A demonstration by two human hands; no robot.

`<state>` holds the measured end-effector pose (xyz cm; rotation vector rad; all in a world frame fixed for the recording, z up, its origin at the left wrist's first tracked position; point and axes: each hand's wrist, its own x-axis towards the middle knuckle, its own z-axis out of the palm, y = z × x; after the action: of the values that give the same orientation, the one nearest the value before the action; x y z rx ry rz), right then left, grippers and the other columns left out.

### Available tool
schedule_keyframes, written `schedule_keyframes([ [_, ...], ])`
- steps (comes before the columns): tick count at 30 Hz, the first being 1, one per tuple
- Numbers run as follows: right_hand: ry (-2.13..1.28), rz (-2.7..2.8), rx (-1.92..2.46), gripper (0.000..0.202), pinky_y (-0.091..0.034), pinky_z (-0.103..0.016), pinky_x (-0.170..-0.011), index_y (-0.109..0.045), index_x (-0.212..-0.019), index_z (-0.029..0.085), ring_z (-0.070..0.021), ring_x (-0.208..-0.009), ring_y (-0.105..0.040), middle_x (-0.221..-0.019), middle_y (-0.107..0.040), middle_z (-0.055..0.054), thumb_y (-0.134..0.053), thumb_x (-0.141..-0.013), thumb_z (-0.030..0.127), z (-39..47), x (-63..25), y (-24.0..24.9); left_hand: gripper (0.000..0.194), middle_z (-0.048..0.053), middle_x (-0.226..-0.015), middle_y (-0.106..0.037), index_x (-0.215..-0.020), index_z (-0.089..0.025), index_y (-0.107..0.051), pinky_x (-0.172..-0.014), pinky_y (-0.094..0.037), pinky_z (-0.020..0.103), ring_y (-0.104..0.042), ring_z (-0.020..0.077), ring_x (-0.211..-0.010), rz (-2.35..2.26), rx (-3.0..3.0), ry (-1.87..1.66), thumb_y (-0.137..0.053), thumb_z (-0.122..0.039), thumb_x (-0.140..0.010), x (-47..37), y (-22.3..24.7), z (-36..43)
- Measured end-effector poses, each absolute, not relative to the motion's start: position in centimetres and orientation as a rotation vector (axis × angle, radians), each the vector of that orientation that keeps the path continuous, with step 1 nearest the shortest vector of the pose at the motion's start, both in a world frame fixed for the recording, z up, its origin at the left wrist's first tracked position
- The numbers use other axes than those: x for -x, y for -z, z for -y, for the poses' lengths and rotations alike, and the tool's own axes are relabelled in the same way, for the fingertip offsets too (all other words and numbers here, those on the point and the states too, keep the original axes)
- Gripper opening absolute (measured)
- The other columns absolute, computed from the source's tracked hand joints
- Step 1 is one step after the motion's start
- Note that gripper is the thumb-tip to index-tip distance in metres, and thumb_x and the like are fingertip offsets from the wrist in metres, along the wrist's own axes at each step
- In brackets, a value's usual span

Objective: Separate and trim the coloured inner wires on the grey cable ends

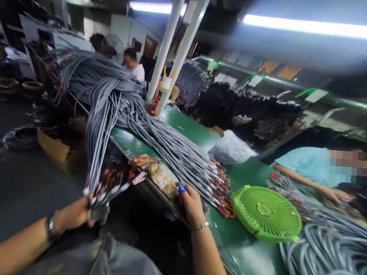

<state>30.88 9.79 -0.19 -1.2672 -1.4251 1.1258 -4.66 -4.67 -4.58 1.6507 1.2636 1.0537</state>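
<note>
My left hand (76,213) is closed round the ends of a bundle of grey cables (99,135), whose white and red tips spread out above the fingers. The bundle hangs over the edge of the green table (126,139). My right hand (192,204) is pinched on a small dark piece with blue at the fingertips, too small to make out. It is over the table edge, beside a clear plastic bag of brown items (162,180). A pink clip (139,177) lies left of that bag. More grey cables (170,143) with red ends lie along the table.
A green fan (265,211) stands on the table at the right, near coiled grey cables (329,263). Across the table, a person in light blue (311,164) handles cables. White posts (178,48) rise behind the pile. A cardboard box (64,143) is on the floor at left.
</note>
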Motion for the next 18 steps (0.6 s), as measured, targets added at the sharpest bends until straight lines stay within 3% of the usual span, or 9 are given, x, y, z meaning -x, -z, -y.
schedule_keyframes([
  [2, -1.096, 1.441, 1.261, 0.056, -0.036, -0.028, -0.050, -0.071, -0.068, 0.023, -0.0118, -0.051, -0.041, -0.057, -0.061, 0.002, -0.086, -0.067, 0.078, -9.6, -30.9, 0.1, 0.067, 0.004, -0.052, -0.065, -0.058, -0.024, -0.063, -0.068, -0.063, 0.036, -0.062, 0.0194, -0.056, -1.218, -1.512, -0.930, -0.071, -0.076, -0.099, 4.2, 4.5, 3.7],
  [3, -1.078, 1.443, 1.265, 0.056, -0.036, -0.028, -0.050, -0.071, -0.068, 0.023, -0.0118, -0.051, -0.041, -0.057, -0.062, 0.002, -0.085, -0.067, 0.078, -9.6, -30.9, 0.0, 0.071, 0.002, -0.044, -0.058, -0.052, -0.025, -0.057, -0.065, -0.061, 0.035, -0.056, 0.0176, -0.050, -1.201, -1.437, -0.879, -0.072, -0.081, -0.093, 4.0, 4.4, 3.0],
  [6, -1.088, 1.458, 1.272, 0.053, -0.040, -0.028, -0.051, -0.073, -0.075, 0.023, -0.0118, -0.052, -0.044, -0.062, -0.065, 0.002, -0.084, -0.070, 0.075, -9.7, -31.0, -0.2, 0.069, -0.001, -0.043, -0.054, -0.051, -0.025, -0.057, -0.063, -0.056, 0.033, -0.049, 0.0150, -0.048, -1.211, -1.257, -0.829, -0.082, -0.084, -0.077, 3.2, 3.8, 1.2],
  [12, -0.862, 1.490, 1.308, 0.049, -0.050, -0.032, -0.058, -0.077, -0.078, 0.023, -0.0154, -0.057, -0.053, -0.064, -0.066, 0.001, -0.079, -0.079, 0.071, -7.7, -30.5, -0.3, 0.068, 0.000, -0.046, -0.056, -0.050, -0.025, -0.058, -0.065, -0.054, 0.033, -0.049, 0.0151, -0.051, -1.239, -1.203, -0.838, -0.085, -0.083, -0.072, 4.2, 4.5, 1.0],
  [15, -0.869, 1.629, 1.169, 0.040, -0.058, -0.034, -0.069, -0.087, -0.103, 0.022, -0.0188, -0.067, -0.064, -0.077, -0.076, -0.003, -0.074, -0.097, 0.059, -3.9, -28.2, 0.4, 0.065, -0.001, -0.049, -0.059, -0.054, -0.025, -0.063, -0.065, -0.052, 0.032, -0.051, 0.0159, -0.054, -1.238, -1.275, -0.860, -0.080, -0.081, -0.081, 5.2, 5.2, 1.8],
  [18, -1.102, 1.809, 0.985, 0.042, -0.059, -0.032, -0.071, -0.085, -0.124, 0.023, -0.0194, -0.071, -0.067, -0.086, -0.081, -0.004, -0.073, -0.103, 0.057, -0.7, -24.5, 1.4, 0.064, 0.000, -0.051, -0.060, -0.056, -0.025, -0.065, -0.069, -0.054, 0.032, -0.055, 0.0181, -0.059, -1.236, -1.354, -0.829, -0.076, -0.081, -0.084, 5.6, 5.5, 2.3],
])
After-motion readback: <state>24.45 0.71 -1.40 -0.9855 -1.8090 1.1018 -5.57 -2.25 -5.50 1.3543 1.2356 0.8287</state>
